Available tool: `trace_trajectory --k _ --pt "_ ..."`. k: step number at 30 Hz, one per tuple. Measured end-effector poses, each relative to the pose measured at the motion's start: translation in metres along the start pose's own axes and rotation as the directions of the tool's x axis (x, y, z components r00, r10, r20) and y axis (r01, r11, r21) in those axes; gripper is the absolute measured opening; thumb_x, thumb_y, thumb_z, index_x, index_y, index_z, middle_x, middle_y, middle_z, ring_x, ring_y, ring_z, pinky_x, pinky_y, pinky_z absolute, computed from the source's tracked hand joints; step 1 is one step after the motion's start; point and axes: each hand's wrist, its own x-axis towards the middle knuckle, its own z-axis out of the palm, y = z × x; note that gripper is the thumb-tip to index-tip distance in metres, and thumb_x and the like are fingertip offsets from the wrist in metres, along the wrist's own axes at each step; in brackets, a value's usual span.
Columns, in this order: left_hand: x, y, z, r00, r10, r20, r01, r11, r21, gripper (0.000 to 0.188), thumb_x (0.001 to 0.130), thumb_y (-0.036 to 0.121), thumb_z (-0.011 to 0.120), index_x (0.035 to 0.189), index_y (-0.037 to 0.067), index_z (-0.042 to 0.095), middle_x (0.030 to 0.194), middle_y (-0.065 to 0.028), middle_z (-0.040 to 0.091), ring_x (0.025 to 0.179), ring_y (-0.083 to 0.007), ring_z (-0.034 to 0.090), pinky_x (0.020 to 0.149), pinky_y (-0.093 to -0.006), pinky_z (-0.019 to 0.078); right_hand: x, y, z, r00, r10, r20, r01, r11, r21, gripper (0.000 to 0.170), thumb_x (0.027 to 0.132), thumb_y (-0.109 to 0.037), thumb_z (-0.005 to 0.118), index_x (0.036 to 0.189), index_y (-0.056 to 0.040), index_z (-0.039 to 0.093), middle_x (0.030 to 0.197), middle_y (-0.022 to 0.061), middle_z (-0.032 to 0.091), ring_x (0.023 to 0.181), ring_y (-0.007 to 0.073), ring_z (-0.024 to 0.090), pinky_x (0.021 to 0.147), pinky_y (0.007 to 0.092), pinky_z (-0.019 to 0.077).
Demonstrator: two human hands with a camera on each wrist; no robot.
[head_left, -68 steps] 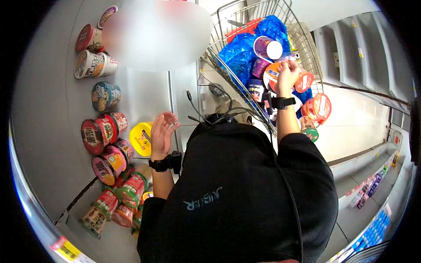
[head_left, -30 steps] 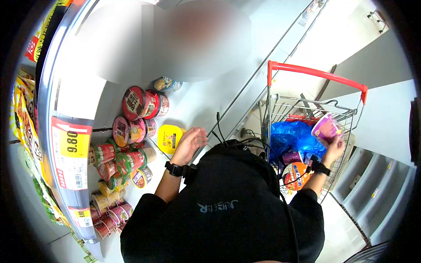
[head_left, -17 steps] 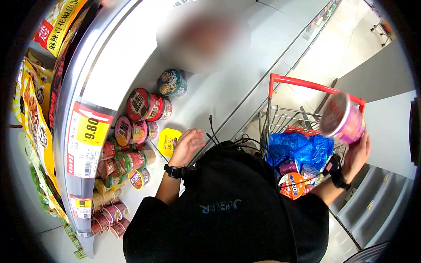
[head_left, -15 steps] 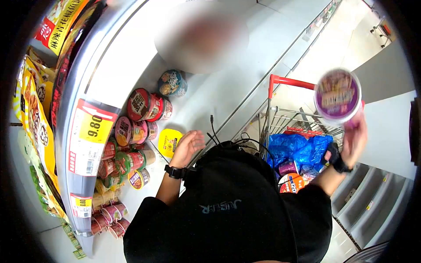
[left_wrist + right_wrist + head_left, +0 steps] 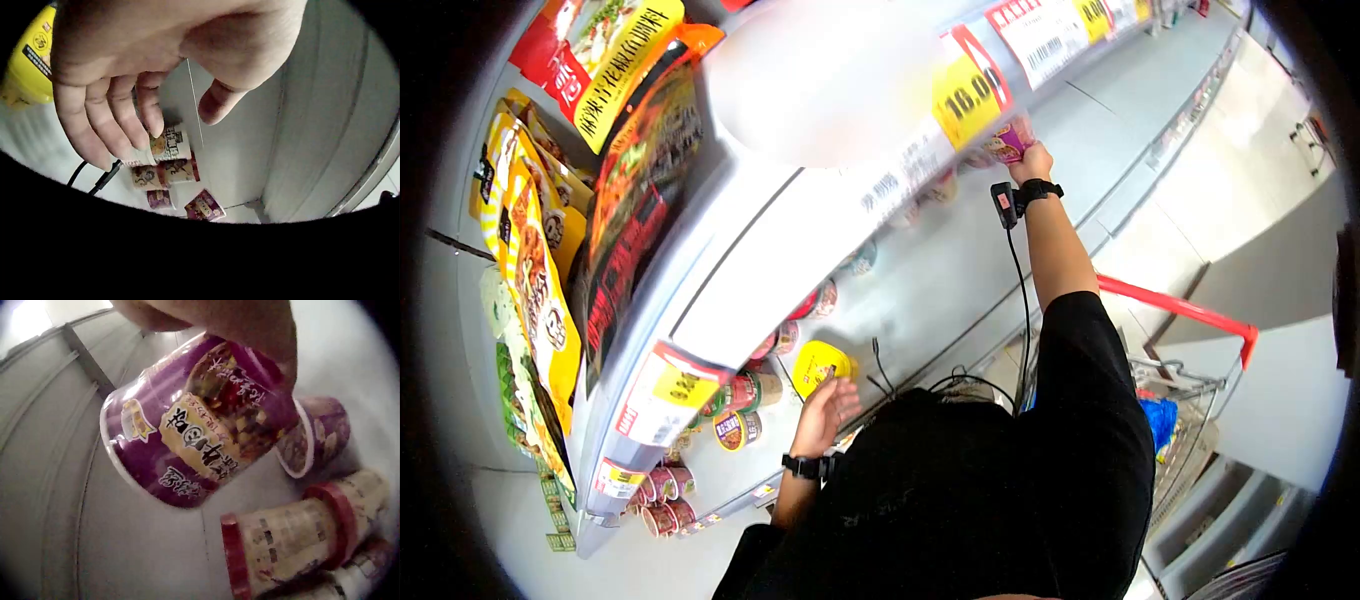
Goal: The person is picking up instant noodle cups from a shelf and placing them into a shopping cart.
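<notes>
My right hand (image 5: 1032, 165) grips a purple instant noodle cup (image 5: 1008, 142) over the shelf, partly behind the price-tag rail. Close up in the right wrist view, that noodle cup (image 5: 194, 425) is tilted, with fingers across its upper side. Another purple noodle cup (image 5: 328, 428) sits right behind it, and beige cups with red lids (image 5: 281, 547) are at lower right. The left hand (image 5: 826, 415) hangs with loosely bent fingers and holds nothing. It overlaps the edge of a yellow tub (image 5: 822, 366) in the head view; the left wrist view shows the tub (image 5: 31, 62) beside the fingers.
An upper shelf edge with price tags (image 5: 970, 88) juts over the cups. Seasoning packets (image 5: 540, 260) stand at left. Several noodle cups (image 5: 745, 392) line the lower shelf (image 5: 880, 310). Behind the right arm is a shopping cart with a red handle (image 5: 1180, 306). Cables hang at the chest.
My right hand lifted the purple noodle cup out of the cart and carried it across to the shelf. The left hand stayed near the yellow tub. The head view has shifted toward the shelf edge.
</notes>
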Motion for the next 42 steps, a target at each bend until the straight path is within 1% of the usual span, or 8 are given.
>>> trace_trajectory --k 5,8,23,25,34,36,38,42 --pt "-0.011 -0.010 -0.020 0.994 -0.001 -0.112 -0.002 1.000 -0.026 0.029 0.091 0.029 0.051 0.108 0.006 0.054 0.098 -0.0065 0.059 0.091 -0.0203 0.056 0.083 -0.0379 0.0462 0.054 0.051 0.028 0.988 -0.151 -0.042 0.128 0.931 -0.342 0.028 0.081 -0.010 0.049 0.105 0.0034 0.054 0.108 0.0219 0.056 0.095 0.0375 0.058 0.083 0.0435 0.0479" --pt "-0.016 -0.008 -0.021 0.989 -0.007 -0.147 0.000 0.999 -0.046 0.029 0.090 0.028 0.051 0.107 0.005 0.054 0.098 -0.0068 0.059 0.090 -0.0204 0.056 0.082 -0.0376 0.0465 0.082 0.078 0.019 0.809 -0.586 0.054 0.334 0.382 -0.862 0.026 0.076 -0.005 0.056 0.100 0.0015 0.057 0.111 0.0251 0.054 0.097 0.0412 0.055 0.085 0.0406 0.0458" --pt "-0.005 -0.015 -0.027 0.995 -0.079 -0.056 0.077 0.997 -0.024 0.028 0.092 0.028 0.050 0.108 0.006 0.054 0.100 -0.0070 0.059 0.091 -0.0207 0.057 0.084 -0.0386 0.0465 0.078 0.073 -0.008 0.960 -0.151 0.237 0.228 -0.073 -0.971 0.058 0.087 -0.048 0.053 0.115 0.0024 0.051 0.107 0.0178 0.059 0.089 0.0343 0.061 0.076 0.0383 0.0505" --pt "-0.005 -0.013 -0.024 0.993 -0.100 -0.063 0.099 0.995 -0.012 0.028 0.093 0.028 0.049 0.109 0.005 0.054 0.101 -0.0078 0.060 0.092 -0.0212 0.057 0.085 -0.0382 0.0465 0.002 0.058 0.015 0.946 0.059 0.318 0.081 0.909 -0.409 0.053 0.090 -0.042 0.052 0.122 -0.0005 0.045 0.111 0.0120 0.058 0.089 0.0234 0.062 0.075 0.0332 0.0513" --pt "0.013 -0.023 -0.046 0.966 -0.153 0.211 0.152 0.988 0.022 0.028 0.094 0.027 0.046 0.110 0.005 0.054 0.101 -0.0087 0.060 0.093 -0.0204 0.057 0.084 -0.0373 0.0455 -0.231 -0.037 -0.025 0.926 -0.095 0.366 0.241 0.894 -0.379 0.033 0.092 -0.017 0.051 0.120 -0.0005 0.048 0.107 0.0151 0.060 0.085 0.0225 0.063 0.081 0.0335 0.0498" --pt "0.016 -0.022 -0.044 0.947 -0.175 0.268 0.160 0.984 0.077 0.028 0.094 0.028 0.046 0.109 0.006 0.054 0.099 -0.0076 0.060 0.092 -0.0196 0.057 0.084 -0.0370 0.0455 -0.300 -0.072 -0.053 0.811 -0.414 0.414 0.555 0.769 -0.318 0.031 0.090 -0.011 0.053 0.118 0.0020 0.048 0.105 0.0163 0.061 0.086 0.0237 0.063 0.082 0.0337 0.0501" --pt "0.022 -0.021 -0.045 0.918 -0.206 0.339 0.173 0.977 0.124 0.028 0.095 0.029 0.045 0.108 0.006 0.053 0.098 -0.0066 0.060 0.091 -0.0190 0.056 0.083 -0.0369 0.0454 -0.355 -0.111 -0.106 0.652 -0.734 0.190 0.696 0.479 -0.535 0.026 0.088 -0.008 0.055 0.111 0.0029 0.052 0.101 0.0151 0.062 0.083 0.0207 0.064 0.076 0.0296 0.0520" --pt "0.043 -0.017 -0.053 0.879 -0.319 0.355 0.232 0.936 0.267 0.028 0.095 0.029 0.046 0.108 0.005 0.054 0.098 -0.0071 0.059 0.091 -0.0190 0.056 0.083 -0.0364 0.0457 -0.408 -0.147 -0.269 0.463 -0.850 -0.250 0.415 0.458 -0.786 0.020 0.078 -0.008 0.066 0.091 0.0017 0.055 0.079 0.0064 0.060 0.070 0.0117 0.055 0.063 0.0240 0.0472"
